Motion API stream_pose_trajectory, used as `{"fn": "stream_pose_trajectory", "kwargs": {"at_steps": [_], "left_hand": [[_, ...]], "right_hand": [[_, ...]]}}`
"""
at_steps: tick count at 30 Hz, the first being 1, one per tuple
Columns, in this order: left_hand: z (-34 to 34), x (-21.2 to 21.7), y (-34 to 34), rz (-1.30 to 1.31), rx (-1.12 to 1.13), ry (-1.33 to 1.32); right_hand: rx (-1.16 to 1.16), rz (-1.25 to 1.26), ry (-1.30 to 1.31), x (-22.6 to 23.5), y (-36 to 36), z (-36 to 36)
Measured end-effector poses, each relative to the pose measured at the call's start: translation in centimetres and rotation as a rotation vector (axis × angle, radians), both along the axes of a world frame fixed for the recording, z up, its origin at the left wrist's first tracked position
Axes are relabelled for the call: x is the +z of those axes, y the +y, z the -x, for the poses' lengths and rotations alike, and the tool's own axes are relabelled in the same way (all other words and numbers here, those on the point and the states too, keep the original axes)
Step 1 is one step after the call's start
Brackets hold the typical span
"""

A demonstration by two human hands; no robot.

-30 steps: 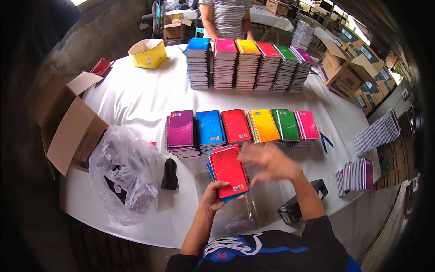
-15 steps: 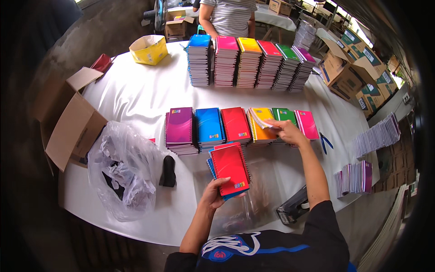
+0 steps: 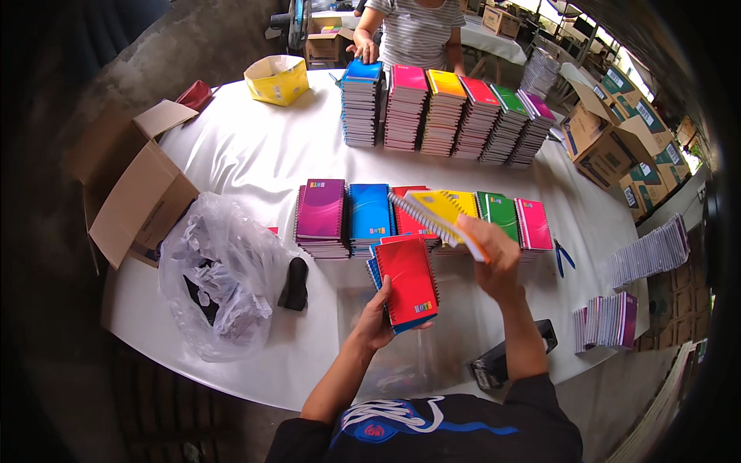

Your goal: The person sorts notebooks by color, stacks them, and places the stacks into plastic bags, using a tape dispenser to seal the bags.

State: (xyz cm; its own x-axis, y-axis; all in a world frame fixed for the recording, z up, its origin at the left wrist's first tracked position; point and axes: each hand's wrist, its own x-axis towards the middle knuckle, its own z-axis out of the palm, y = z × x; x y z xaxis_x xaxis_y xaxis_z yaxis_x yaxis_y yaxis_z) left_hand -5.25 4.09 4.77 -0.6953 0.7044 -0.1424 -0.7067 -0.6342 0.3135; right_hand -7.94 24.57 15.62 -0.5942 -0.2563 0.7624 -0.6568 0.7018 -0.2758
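My left hand grips a small bundle of spiral notebooks, a red notebook on top and blue ones beneath. Just above and to the right, my right hand holds a yellow spiral notebook, tilted and lifted off the near row. That row runs across the table in low piles: a purple notebook, a blue notebook, red partly covered by the raised notebook, a yellow pile, a green notebook and a pink notebook.
Tall notebook stacks line the far side, where another person's hand rests on the blue stack. Left are an open carton, a plastic bag of paper scraps and a black case. Right are pliers and a black box.
My right hand has raised the yellow notebook from its pile and drawn it nearer to me, toward the left-hand bundle. The other person's hand has come onto the far blue stack.
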Motion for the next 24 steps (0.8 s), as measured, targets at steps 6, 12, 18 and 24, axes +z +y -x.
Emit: {"fn": "stream_pose_trajectory", "kwargs": {"at_steps": [6,12,18,24], "left_hand": [[0.5,-1.2,-1.2,-0.230,-0.223,0.000],[-1.2,-2.9,-0.3,-0.216,-0.401,-0.233],[-2.9,-2.7,-0.7,-0.224,-0.620,-0.318],[-3.8,-4.6,-1.3,-0.094,-0.559,-0.125]], "right_hand": [[0.536,0.379,-0.182,-0.3,0.7,-0.7],[1.143,0.336,-0.667,1.3,2.5,1.9],[1.233,-0.183,-1.214,-0.4,2.4,1.4],[0.726,-0.182,-0.980,0.5,5.0,1.9]]}}
